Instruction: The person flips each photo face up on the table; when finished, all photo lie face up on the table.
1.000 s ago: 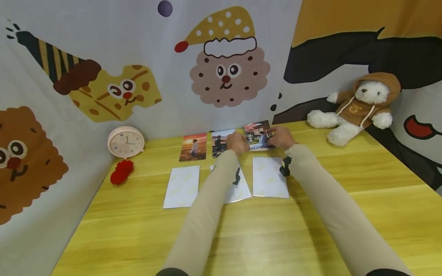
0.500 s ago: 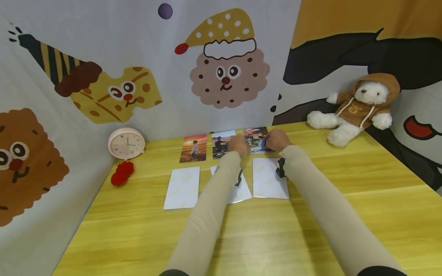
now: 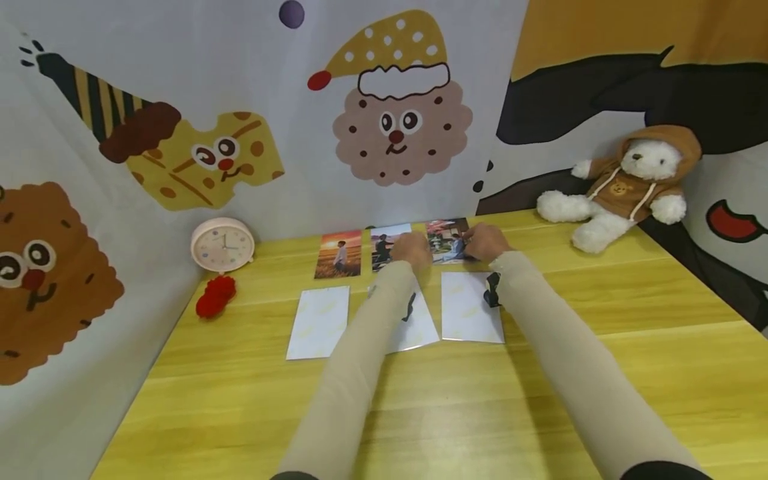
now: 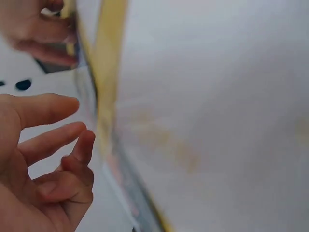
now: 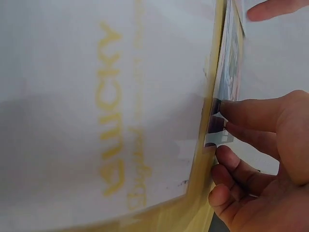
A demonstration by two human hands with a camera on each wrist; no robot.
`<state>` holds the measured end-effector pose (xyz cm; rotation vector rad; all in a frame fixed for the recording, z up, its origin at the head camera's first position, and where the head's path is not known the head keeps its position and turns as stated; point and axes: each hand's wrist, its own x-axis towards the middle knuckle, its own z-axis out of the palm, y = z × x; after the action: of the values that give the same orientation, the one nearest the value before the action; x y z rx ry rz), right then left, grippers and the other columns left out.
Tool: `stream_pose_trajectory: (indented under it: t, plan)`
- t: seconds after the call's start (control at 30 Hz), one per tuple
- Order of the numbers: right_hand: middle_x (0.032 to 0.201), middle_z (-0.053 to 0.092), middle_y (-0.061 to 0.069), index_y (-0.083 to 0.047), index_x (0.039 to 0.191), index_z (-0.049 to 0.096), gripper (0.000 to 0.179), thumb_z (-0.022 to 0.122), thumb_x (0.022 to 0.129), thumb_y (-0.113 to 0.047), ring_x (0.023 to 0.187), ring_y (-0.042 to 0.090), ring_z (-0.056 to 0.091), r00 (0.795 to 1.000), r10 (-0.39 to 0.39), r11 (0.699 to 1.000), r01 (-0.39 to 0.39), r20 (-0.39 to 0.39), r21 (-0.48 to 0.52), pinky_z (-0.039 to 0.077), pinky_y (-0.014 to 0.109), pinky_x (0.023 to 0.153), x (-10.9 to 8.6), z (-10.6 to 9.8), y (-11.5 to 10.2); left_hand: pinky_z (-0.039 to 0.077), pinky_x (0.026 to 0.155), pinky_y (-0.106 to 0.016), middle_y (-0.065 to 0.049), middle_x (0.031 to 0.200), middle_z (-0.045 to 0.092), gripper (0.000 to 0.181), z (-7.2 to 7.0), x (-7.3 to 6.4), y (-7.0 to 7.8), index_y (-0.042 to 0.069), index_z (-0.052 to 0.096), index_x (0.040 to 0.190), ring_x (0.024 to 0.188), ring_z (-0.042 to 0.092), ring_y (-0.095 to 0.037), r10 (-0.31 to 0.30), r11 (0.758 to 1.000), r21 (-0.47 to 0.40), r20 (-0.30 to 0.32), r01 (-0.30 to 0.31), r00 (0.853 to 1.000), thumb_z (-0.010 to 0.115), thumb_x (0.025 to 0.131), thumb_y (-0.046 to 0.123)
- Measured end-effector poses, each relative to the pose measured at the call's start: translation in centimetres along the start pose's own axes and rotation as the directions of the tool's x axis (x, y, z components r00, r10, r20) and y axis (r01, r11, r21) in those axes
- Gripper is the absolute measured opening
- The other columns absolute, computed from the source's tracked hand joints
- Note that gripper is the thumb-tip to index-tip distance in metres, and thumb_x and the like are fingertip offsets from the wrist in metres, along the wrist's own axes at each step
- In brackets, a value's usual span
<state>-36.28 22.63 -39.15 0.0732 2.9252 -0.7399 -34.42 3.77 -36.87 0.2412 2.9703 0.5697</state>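
Three colour photo prints lie in a row at the back of the table. The right photo print (image 3: 441, 248) shows a figure by a building; my right hand (image 3: 487, 241) pinches its right edge between thumb and index finger (image 5: 253, 116). Over the gap between it and the middle photo print (image 3: 381, 250) is my left hand (image 3: 413, 250), its fingers (image 4: 50, 140) loosely bent with nothing between them. The left photo print (image 3: 338, 255) has an orange sunset. Closer to me lie three white face-down sheets: left (image 3: 318, 323), middle (image 3: 418, 327), partly under my left forearm, and right (image 3: 465, 307).
A pink clock (image 3: 223, 245) and a red fuzzy object (image 3: 216, 297) stand at the table's left edge. A white teddy bear (image 3: 624, 190) in a brown hoodie sits at the back right. A cartoon-printed cloth (image 3: 300, 193) hangs behind the table (image 3: 450, 413).
The right photo print has shifted slightly toward me and straightened, with my right hand at its edge. My left hand has stayed nearly in place.
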Motion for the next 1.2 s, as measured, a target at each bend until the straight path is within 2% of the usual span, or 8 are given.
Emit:
stream_pose_trajectory:
  t: [0.17,0.3,0.43,0.6,0.73,0.8,0.97,1.2]
  plan:
    - [0.141,0.058,0.026,-0.001,0.14,0.057,0.047,0.059,0.095,-0.015,0.113,0.037,0.057,0.999,-0.053,0.998,0.054,0.009,-0.035,0.047,0.054,0.102,-0.2,-0.5,0.1,0.053,0.102,-0.042,-0.001,0.137,0.066,0.037,-2.6,-1.1,-2.0,0.016,0.066,0.133,0.125,0.062,-0.026,0.031,0.994,-0.108,-0.004,-0.031,1.0,0.064,0.097,0.024]
    - [0.147,0.05,0.028,-0.002,0.142,0.055,0.046,0.057,0.099,-0.018,0.126,0.043,0.052,0.996,-0.088,0.996,0.088,-0.004,-0.021,0.042,0.059,0.109,-0.8,-1.4,0.0,0.055,0.097,-0.042,-0.007,0.136,0.066,0.035,-4.7,-2.2,-4.1,0.013,0.067,0.131,0.118,0.065,-0.026,0.068,0.972,-0.224,-0.003,-0.067,0.998,0.062,0.098,0.024]
    - [0.139,0.057,0.028,-0.001,0.137,0.059,0.041,0.057,0.1,-0.02,0.113,0.039,0.057,0.99,-0.139,0.99,0.139,-0.001,0.024,0.048,0.055,0.099,-1.5,-2.4,-1.0,0.054,0.093,-0.043,-0.01,0.129,0.066,0.03,-6.6,-3.8,-6.7,0.013,0.068,0.125,0.111,0.064,-0.026,0.059,0.946,-0.321,0.017,-0.05,0.998,0.062,0.099,0.025]
    - [0.127,0.063,0.027,-0.001,0.132,0.063,0.038,0.055,0.101,-0.022,0.11,0.038,0.06,0.97,-0.242,0.97,0.241,0.031,0.043,0.051,0.053,0.094,-2.6,-2.9,-2.7,0.054,0.095,-0.044,-0.01,0.127,0.067,0.029,-7.9,-6.3,-10.4,0.01,0.07,0.122,0.114,0.063,-0.027,0.077,0.949,-0.31,0.027,-0.065,0.997,0.061,0.099,0.025]
    - [0.107,0.066,0.022,-0.003,0.13,0.065,0.036,0.056,0.102,-0.023,0.088,0.03,0.059,0.947,-0.312,0.95,0.312,0.072,0.014,0.05,0.041,0.075,-3.6,-2.2,-4.2,0.054,0.097,-0.046,-0.014,0.127,0.069,0.033,-8.1,-8.8,-13.8,0.006,0.069,0.125,0.117,0.064,-0.03,0.069,0.959,-0.279,0.04,-0.055,0.997,0.06,0.1,0.025]
    - [0.097,0.068,0.019,-0.002,0.129,0.066,0.035,0.058,0.101,-0.022,0.076,0.025,0.054,0.929,-0.36,0.933,0.36,0.091,0.008,0.044,0.034,0.065,-4.1,-1.7,-4.9,0.054,0.096,-0.046,-0.016,0.126,0.069,0.034,-8.0,-9.9,-15.5,0.005,0.068,0.125,0.116,0.064,-0.032,0.059,0.968,-0.246,0.046,-0.046,0.997,0.058,0.1,0.025]
    - [0.103,0.073,0.018,0.0,0.127,0.067,0.034,0.061,0.1,-0.02,0.082,0.023,0.063,0.866,-0.482,0.875,0.482,0.132,0.027,0.052,0.035,0.071,-5.7,-0.6,-6.8,0.055,0.086,-0.043,-0.02,0.121,0.069,0.035,-8.2,-12.3,-19.2,0.004,0.068,0.125,0.108,0.066,-0.033,-0.005,0.986,-0.165,0.047,0.013,0.999,0.057,0.1,0.026]
    - [0.107,0.073,0.016,-0.002,0.127,0.066,0.034,0.061,0.1,-0.021,0.094,0.025,0.07,0.78,-0.59,0.807,0.578,0.207,0.122,0.058,0.04,0.082,-8.6,1.8,-10.0,0.051,0.094,-0.052,-0.024,0.121,0.068,0.043,-8.8,-15.3,-21.4,0.0,0.06,0.133,0.108,0.064,-0.038,-0.062,0.998,0.033,0.101,0.059,0.993,0.056,0.1,0.027]
